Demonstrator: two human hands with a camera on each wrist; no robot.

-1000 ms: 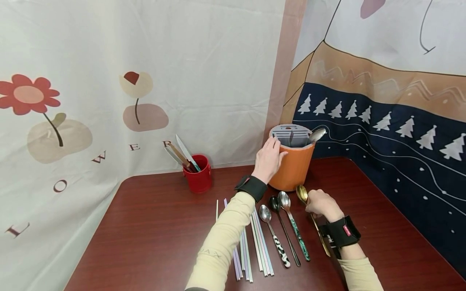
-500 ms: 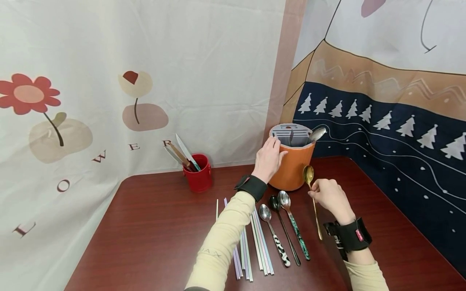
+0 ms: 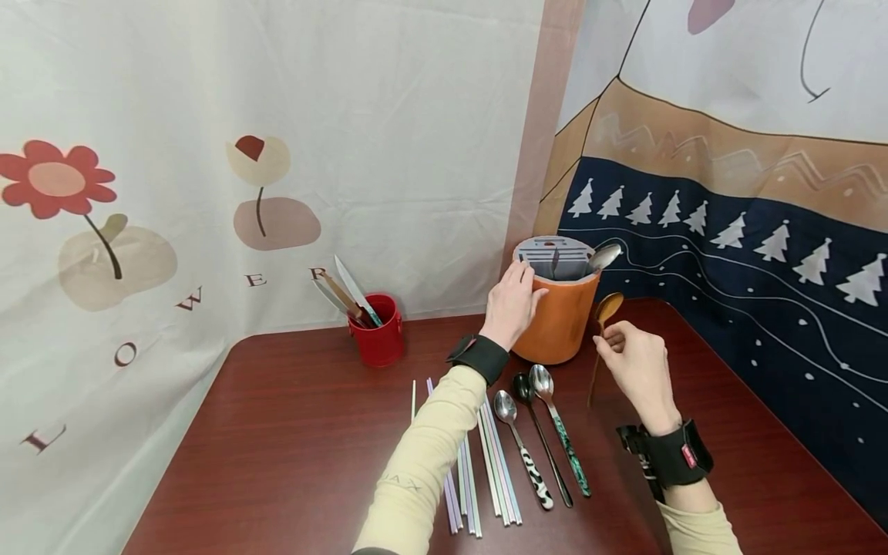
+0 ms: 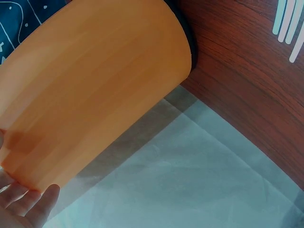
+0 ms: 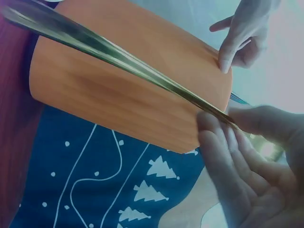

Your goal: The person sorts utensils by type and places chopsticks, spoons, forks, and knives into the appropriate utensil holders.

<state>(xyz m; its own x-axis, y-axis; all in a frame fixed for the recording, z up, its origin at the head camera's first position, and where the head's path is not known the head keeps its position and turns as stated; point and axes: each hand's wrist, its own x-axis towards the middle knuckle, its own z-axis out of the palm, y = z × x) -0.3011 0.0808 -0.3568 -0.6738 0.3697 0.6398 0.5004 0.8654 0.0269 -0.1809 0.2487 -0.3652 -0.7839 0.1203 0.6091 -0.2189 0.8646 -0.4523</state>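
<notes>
In the head view my right hand pinches the gold spoon by its slim handle, between thumb and fingers. The spoon is lifted off the table, bowl up and handle end down, just right of the orange utensil holder. Its long handle crosses in front of the holder in the right wrist view. My left hand rests against the holder's left side near the rim, fingertips at the edge. A silver spoon and a grey slotted insert show at the holder's top.
Right of my left sleeve lie a cow-print spoon, a black spoon and a green-handled spoon. Several pale chopsticks lie partly under that sleeve. A red bucket with knives stands at the back, by the curtain.
My right hand has raised the gold spoon from the table and carried it up and back, turning it more upright beside the holder. My left hand has stayed put.
</notes>
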